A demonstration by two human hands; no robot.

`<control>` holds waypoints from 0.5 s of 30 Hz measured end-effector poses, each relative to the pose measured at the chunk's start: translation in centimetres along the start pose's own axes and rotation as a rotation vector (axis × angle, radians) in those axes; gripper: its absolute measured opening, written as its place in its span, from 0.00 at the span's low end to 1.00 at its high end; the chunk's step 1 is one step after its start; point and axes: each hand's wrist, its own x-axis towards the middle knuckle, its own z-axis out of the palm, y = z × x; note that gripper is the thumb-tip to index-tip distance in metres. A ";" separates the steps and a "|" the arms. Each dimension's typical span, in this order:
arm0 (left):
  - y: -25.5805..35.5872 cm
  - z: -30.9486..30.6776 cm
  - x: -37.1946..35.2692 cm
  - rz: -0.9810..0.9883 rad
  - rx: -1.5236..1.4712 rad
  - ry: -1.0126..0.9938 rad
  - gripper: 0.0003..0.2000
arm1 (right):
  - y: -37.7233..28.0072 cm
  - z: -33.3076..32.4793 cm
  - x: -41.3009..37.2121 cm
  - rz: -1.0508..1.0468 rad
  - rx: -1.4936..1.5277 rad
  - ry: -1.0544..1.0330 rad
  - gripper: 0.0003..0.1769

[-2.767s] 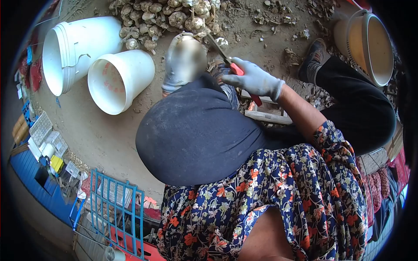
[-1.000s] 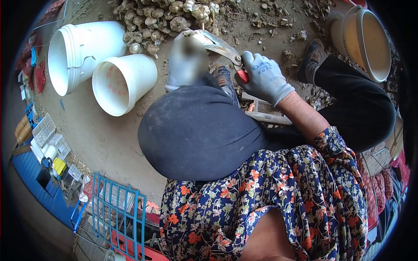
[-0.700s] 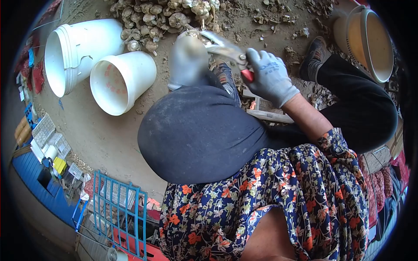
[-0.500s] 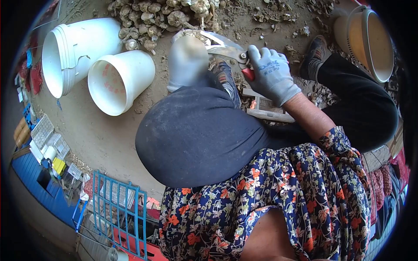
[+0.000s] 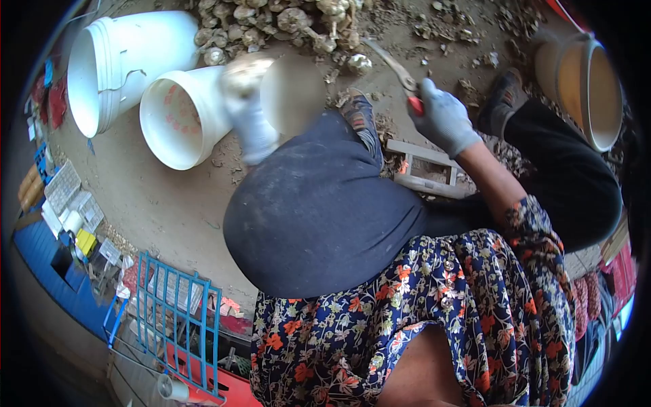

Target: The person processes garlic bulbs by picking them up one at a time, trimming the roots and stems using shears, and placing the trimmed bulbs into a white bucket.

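Note:
My left hand (image 5: pixel 249 129), in a pale grey glove and smeared by motion, is beside the smaller white bucket (image 5: pixel 220 112). A blurred garlic bulb (image 5: pixel 244 73) shows at its fingers, which are hard to make out. My right hand (image 5: pixel 444 117), also gloved, is closed around the red handles of pruning shears (image 5: pixel 400 71). The curved blade points up and left, apart from the left hand. A loose garlic bulb (image 5: pixel 359 64) lies on the ground just below the blade. Beyond both hands is a heap of garlic (image 5: pixel 285 24).
A larger white bucket (image 5: pixel 139 64) lies on its side at the left. At the far right is a yellowish bucket (image 5: pixel 573 85). A small wooden frame (image 5: pixel 424 183) sits between my legs, and dry scraps (image 5: pixel 444 27) litter the dirt floor.
My left hand has moved left towards the smaller bucket, away from the shears. My right hand has drawn slightly right with the shears, whose blade has swung to point more upwards.

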 end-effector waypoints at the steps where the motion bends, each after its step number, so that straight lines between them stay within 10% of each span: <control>1: 0.2 -3.0 1.0 0.164 0.095 0.240 0.26 | 0.6 0.1 -0.3 0.068 0.008 0.001 0.17; 4: 4.5 -8.3 2.5 0.535 0.322 0.599 0.28 | 0.9 0.2 -0.6 0.112 -0.009 -0.068 0.17; 7: 5.8 -10.6 3.6 0.116 1.228 0.609 0.30 | 0.2 0.6 -0.1 0.128 0.007 -0.093 0.16; 11: -1.8 -7.9 5.4 0.187 1.819 0.172 0.32 | -0.1 0.6 0.0 0.192 0.028 -0.144 0.16; 13: -3.5 -3.5 8.3 -0.346 1.689 -0.238 0.33 | -0.3 0.6 0.1 0.231 0.050 -0.199 0.17; 15: -9.2 -4.4 11.2 -0.302 1.471 0.085 0.34 | -0.6 0.5 0.2 0.265 0.034 -0.235 0.17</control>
